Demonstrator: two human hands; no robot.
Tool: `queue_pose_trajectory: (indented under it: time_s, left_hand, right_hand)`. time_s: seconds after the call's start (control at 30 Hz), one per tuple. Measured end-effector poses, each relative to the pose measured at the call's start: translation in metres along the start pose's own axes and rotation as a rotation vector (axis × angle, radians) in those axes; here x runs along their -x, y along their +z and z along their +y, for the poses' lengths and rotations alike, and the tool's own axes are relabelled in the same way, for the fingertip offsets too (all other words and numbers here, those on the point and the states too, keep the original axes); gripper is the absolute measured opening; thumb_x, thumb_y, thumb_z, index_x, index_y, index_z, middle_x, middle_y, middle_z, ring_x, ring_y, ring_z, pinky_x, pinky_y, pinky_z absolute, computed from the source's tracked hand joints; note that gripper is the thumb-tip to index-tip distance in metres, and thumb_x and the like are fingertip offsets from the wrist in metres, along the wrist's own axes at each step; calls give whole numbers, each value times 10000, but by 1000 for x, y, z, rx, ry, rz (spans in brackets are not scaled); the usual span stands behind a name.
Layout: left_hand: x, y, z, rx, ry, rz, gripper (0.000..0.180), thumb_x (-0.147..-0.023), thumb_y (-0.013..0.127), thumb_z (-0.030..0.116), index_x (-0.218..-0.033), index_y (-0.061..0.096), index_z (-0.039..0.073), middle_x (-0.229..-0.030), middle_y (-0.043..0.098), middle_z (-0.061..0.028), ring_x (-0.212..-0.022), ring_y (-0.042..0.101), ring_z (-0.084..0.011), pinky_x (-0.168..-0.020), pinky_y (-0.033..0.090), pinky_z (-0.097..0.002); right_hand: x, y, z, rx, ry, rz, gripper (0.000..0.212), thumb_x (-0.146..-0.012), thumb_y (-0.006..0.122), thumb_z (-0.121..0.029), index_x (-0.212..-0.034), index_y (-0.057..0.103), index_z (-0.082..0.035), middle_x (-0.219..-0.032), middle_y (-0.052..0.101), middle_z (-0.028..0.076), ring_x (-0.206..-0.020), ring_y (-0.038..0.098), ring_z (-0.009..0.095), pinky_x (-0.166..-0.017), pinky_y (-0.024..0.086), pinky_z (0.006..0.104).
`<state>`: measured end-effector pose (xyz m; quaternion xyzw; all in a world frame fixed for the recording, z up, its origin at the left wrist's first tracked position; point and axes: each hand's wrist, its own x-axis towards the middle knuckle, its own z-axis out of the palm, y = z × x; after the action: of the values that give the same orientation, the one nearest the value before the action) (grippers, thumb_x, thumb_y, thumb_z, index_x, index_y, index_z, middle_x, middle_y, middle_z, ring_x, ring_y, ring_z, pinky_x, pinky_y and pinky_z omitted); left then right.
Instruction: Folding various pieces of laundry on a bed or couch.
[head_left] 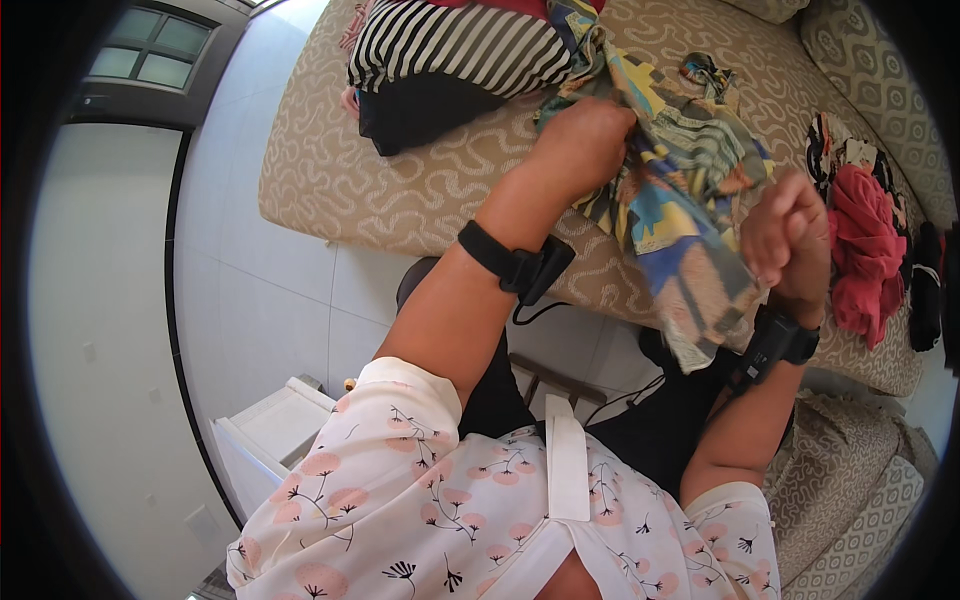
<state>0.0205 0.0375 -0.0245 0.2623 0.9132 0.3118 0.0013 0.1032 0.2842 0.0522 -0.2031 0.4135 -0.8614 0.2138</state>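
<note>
A multicoloured patterned garment (690,200) in blue, yellow, grey and tan lies bunched across the patterned cushion, its lower end hanging past the front edge. The fingers of my left hand (590,145) are closed on its upper left part. At the garment's right side, my right hand (787,232) has its fingers curled in against the cloth; exactly what the fingertips pinch is partly hidden. Black straps with small devices are on both my forearms. Left of the garment sits a pile with black-and-white striped cloth (460,45) over black cloth (420,110).
The beige cushioned seat (330,170) spans the far side. A pink-red cloth (865,255) lies at the right, beside a dark rolled cloth (926,285). Near the left stands a white box-like piece (275,425). A dark-framed door (150,60) is at the far left.
</note>
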Motion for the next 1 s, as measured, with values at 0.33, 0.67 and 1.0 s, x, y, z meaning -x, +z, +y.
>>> queue_pose_trajectory:
  time_s: [0.33, 0.67, 1.0]
  left_hand:
    - [-14, -51, 4, 1558, -147, 350, 255, -991, 474, 174, -1205, 538, 52, -1135, 642, -117, -1034, 631, -265, -895, 512, -430]
    - [-12, -59, -72, 1929, -104, 660, 329, -1000, 378, 197, -1147, 596, -1, -1240, 618, -140, -1147, 578, -305, -1045, 416, -471]
    - [-14, -53, -59, 1936, -192, 544, 272, -977, 452, 181, -1064, 645, 10, -1062, 695, -111, -1008, 657, -255, -958, 495, -400]
  right_hand:
    - [9, -60, 23, 1729, 144, 839, 391, -808, 702, -183, -1159, 608, -39, -1025, 651, 124, -965, 622, 263, -863, 479, 349]
    - [-3, -52, 43, 1656, 38, 565, 225, -815, 634, -24, -1038, 606, -26, -1070, 636, 123, -1025, 609, 290, -859, 476, 329]
    - [-8, -54, 34, 1416, 83, 894, 257, -809, 655, -56, -1053, 618, 14, -1087, 648, 149, -992, 630, 272, -874, 490, 339]
